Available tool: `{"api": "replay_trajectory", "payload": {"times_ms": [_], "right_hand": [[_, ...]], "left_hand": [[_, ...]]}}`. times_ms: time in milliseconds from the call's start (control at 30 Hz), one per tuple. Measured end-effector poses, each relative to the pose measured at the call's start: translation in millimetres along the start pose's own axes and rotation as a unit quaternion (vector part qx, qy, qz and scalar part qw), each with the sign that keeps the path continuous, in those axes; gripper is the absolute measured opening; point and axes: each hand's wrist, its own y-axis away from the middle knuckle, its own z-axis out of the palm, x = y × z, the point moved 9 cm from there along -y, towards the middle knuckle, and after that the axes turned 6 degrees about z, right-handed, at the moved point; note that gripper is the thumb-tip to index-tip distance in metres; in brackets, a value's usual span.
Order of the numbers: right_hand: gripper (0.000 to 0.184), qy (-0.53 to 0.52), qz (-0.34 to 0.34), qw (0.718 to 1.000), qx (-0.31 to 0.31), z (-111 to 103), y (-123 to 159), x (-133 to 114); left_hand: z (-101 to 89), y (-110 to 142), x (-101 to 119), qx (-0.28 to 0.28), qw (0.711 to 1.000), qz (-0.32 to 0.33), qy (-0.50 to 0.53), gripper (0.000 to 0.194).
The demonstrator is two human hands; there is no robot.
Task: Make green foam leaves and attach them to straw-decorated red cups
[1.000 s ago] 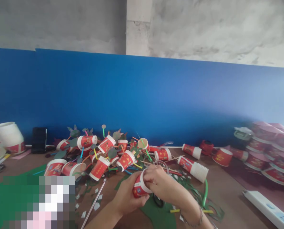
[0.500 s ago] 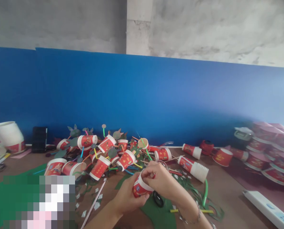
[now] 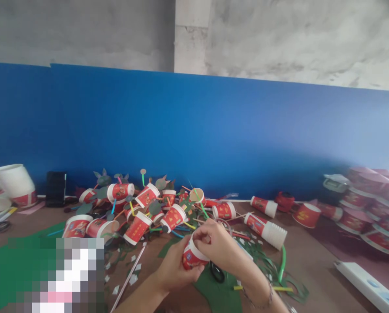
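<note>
Cup [image 3: 192,258], red with white rim, is in the left hand [image 3: 173,267], whose fingers and thumb close around its side, above the middle of the near part of the table [image 3: 315,269]. Its long axis is tilted: the mouth looks up and to the right, toward the right hand [image 3: 222,245], and the base points down and to the left, into the left palm. The right hand is bent over this mouth, with its fingers drawn together at the opening; whether they pinch something inside, I cannot tell. Just beside the cup, on its right, a black ring-shaped thing [image 3: 217,273] lies on green paper [image 3: 222,298]. Beyond the hands, a heap of red cups [image 3: 137,229] with coloured straws spreads toward the far edge, and a nested cup stack [image 3: 268,231] lies to the right. A white power strip [image 3: 366,282] is near the right side. Behind stand a blue panel [image 3: 149,121] and a grey wall [image 3: 279,39].
</note>
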Motion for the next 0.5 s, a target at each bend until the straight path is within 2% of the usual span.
{"api": "replay_trajectory", "payload": {"times_ms": [333,500], "right_hand": [[0.022,-0.017,-0.026,0.999,-0.024,-0.5,4.1,-5.4],[0.022,-0.001,-0.028,1.000,-0.007,2.9,0.8,-6.6]], "left_hand": [[1.5,-0.2,3.5,0.016,1.000,0.014,-0.004,0.040],[1.7,-1.2,-0.9,0.028,1.000,-0.003,-0.011,0.042]]}}
